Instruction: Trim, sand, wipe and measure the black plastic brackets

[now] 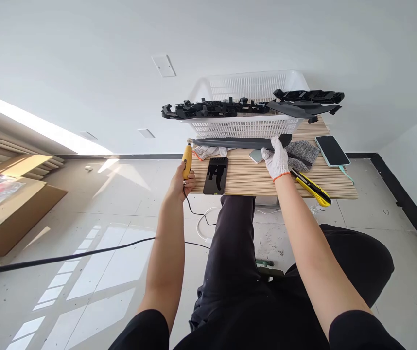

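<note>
My left hand (181, 182) is bare and closed around a yellow corded rotary tool (187, 160), its tip pointing at the left end of a long dark plastic strip (237, 142). My right hand (277, 159), in a white knit glove with an orange cuff, rests on that strip near its right end, fingers curled over it. The strip lies across the small wooden table (252, 182) in front of a white plastic basket (247, 127).
Black plastic parts (212, 109) lie across the basket's rim. On the table are a black phone (216, 175), another phone (332, 150), a yellow utility knife (312, 186), a grey glove (302, 153) and a white glove (208, 151). A cardboard box (8, 209) stands at left. The tool's cord (84, 253) crosses the floor.
</note>
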`<state>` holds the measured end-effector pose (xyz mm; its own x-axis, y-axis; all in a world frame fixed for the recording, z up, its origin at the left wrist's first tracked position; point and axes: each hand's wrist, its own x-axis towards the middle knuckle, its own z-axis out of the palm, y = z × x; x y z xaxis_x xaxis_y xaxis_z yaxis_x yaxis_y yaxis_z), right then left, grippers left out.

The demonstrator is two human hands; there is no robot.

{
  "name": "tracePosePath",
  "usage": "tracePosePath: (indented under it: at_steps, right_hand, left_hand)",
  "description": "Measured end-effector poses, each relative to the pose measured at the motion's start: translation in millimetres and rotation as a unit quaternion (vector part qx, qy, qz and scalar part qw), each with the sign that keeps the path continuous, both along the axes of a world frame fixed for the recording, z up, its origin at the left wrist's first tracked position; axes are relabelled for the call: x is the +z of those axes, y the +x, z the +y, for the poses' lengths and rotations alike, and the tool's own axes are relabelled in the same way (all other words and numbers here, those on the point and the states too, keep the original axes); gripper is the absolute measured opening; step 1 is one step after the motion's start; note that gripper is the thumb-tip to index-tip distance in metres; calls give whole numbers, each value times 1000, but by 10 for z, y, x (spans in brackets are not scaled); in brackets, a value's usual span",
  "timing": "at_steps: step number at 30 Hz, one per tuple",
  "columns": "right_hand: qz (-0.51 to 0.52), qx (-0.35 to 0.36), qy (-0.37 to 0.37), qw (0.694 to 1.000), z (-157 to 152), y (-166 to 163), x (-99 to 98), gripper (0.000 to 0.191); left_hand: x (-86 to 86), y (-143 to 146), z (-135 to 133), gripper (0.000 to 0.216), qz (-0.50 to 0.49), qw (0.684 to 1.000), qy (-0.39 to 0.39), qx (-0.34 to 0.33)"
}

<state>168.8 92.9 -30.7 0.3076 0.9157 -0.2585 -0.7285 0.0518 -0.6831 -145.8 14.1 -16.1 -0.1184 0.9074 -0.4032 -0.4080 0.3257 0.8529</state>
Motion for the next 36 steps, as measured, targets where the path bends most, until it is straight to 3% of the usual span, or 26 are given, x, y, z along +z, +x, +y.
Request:
tracePosePath:
  at_steps: [10,29,36]
  right_hand:
    - [-18,0,12,1000,19,-1,-29,18]
    - [-12,-10,-13,1000,-10,-23,19,13]
    - [-9,-7,-5,1000,-15,-20,21,14]
  left_hand:
    - [-1,23,-5,40,-29,999,-27,-14]
    - [10,66,-13,39,23,999,-39,-2]
    - [-1,65,-24,41,43,998,-30,-32]
